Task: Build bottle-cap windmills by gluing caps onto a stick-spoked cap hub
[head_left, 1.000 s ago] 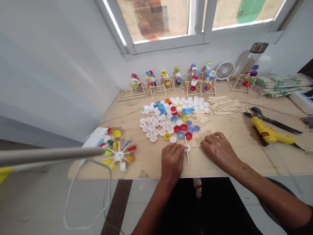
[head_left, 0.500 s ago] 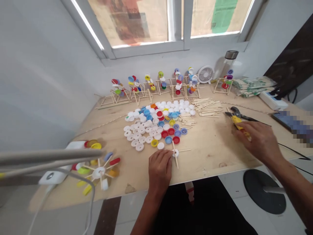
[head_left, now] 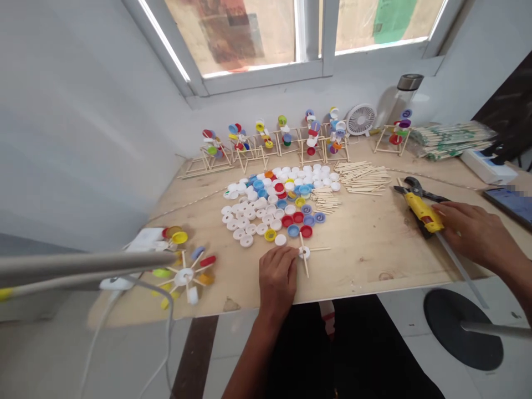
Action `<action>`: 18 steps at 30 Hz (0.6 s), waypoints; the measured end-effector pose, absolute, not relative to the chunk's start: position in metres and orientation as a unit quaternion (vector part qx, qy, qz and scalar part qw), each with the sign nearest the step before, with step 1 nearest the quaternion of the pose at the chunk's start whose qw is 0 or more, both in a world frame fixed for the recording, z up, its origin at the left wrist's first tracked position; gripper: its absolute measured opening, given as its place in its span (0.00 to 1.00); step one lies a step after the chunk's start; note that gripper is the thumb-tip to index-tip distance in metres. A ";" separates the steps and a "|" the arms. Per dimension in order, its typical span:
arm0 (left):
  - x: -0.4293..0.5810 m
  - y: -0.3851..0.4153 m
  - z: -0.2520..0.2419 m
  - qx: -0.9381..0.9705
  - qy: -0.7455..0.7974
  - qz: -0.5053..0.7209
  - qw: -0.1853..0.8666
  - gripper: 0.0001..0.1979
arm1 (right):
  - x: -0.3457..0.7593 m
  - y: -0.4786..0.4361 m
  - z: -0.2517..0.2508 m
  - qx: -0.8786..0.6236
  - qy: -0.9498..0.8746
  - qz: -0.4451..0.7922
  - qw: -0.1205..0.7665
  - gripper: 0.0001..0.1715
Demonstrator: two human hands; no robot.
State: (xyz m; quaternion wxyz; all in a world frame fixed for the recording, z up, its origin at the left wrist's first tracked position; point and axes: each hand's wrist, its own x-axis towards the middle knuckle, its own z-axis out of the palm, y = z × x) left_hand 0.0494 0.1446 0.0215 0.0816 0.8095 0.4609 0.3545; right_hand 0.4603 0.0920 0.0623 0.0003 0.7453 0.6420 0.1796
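My left hand (head_left: pixel 278 277) rests near the table's front edge, its fingertips pinched at the left side of a white bottle cap (head_left: pixel 306 254). Thin wooden sticks (head_left: pixel 320 249) stick out from the cap upward, to the right and downward. Whether another stick lies under the fingers is hidden. At the right, my right hand (head_left: pixel 469 230) is closed at the back part of a yellow glue gun (head_left: pixel 421 211), and a long pale glue stick (head_left: pixel 461 271) trails from its rear. Black-jawed pliers (head_left: pixel 415 185) lie by the nozzle.
Loose caps (head_left: pixel 245 240) spread across the middle, beside cut sticks (head_left: pixel 361 177). A spoked cap wheel (head_left: pixel 183 277) lies left near a white power strip (head_left: pixel 114 284). Stick-framed wheels (head_left: pixel 311 138) line the wall, with a small fan (head_left: pixel 361 119). Grey cables (head_left: pixel 170 310) cross the left foreground.
The view has shifted, so the table sits farther right and slightly higher. My right hand has drawn back rightward, uncovering more of the glue gun and its glue stick. My left hand stays at the cap.
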 end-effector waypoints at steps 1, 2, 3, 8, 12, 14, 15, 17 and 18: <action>0.050 0.144 0.021 0.808 0.462 0.355 0.081 0.11 | 0.462 0.093 0.061 0.744 0.646 0.173 0.000 0.22; 0.050 0.144 0.021 0.808 0.463 0.356 0.081 0.11 | 0.464 0.093 0.059 0.741 0.651 0.167 0.000 0.22; 0.050 0.144 0.020 0.807 0.463 0.358 0.080 0.11 | 0.466 0.094 0.058 0.738 0.655 0.162 0.000 0.22; 0.050 0.144 0.020 0.804 0.465 0.360 0.088 0.10 | 0.473 0.097 0.052 0.738 0.661 0.134 0.009 0.23; 0.050 0.144 0.019 0.804 0.466 0.358 0.091 0.10 | 0.473 0.102 0.053 0.749 0.655 0.101 0.004 0.22; 0.050 0.144 0.019 0.804 0.467 0.357 0.090 0.10 | 0.472 0.103 0.055 0.758 0.646 0.089 0.001 0.21; 0.050 0.144 0.018 0.803 0.468 0.357 0.090 0.10 | 0.471 0.103 0.057 0.764 0.639 0.086 -0.003 0.21; 0.050 0.144 0.018 0.804 0.467 0.358 0.087 0.10 | 0.468 0.100 0.064 0.784 0.616 0.081 -0.023 0.20; 0.050 0.144 0.018 0.804 0.467 0.358 0.086 0.10 | 0.465 0.098 0.068 0.798 0.596 0.074 -0.044 0.19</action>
